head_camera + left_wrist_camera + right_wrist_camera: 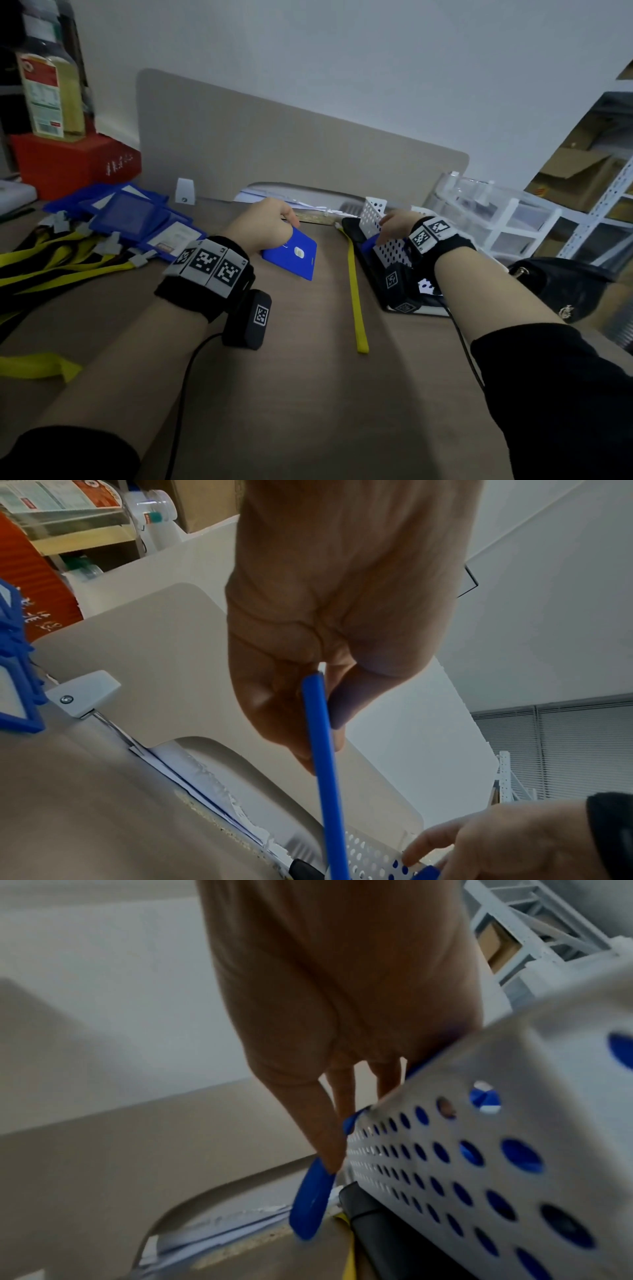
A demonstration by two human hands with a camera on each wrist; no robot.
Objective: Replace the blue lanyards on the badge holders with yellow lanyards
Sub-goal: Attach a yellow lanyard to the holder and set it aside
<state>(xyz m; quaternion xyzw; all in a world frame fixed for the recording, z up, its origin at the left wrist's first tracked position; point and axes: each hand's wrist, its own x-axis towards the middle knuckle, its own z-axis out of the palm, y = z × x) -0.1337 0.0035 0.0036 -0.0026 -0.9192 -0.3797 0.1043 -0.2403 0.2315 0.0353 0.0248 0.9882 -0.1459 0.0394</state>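
My left hand (pixel 286 224) pinches a blue badge holder (pixel 291 257) by its top edge, just above the desk; the left wrist view shows the badge holder (pixel 323 750) edge-on between thumb and fingers of the left hand (pixel 308 710). My right hand (pixel 385 228) is at the rim of a white perforated basket (pixel 388 248). There its fingers (pixel 329 1139) pinch a blue lanyard (pixel 310 1204), whose loop hangs outside the basket (pixel 514 1110). A loose yellow lanyard (pixel 356 294) lies straight on the desk between my hands.
At the left lies a pile of blue badge holders (pixel 137 212) with yellow lanyards (pixel 51 260). A beige divider (pixel 274 147) stands behind. A red box (pixel 75 164), clear drawers (pixel 496 212) and a black bag (pixel 561 284) line the edges.
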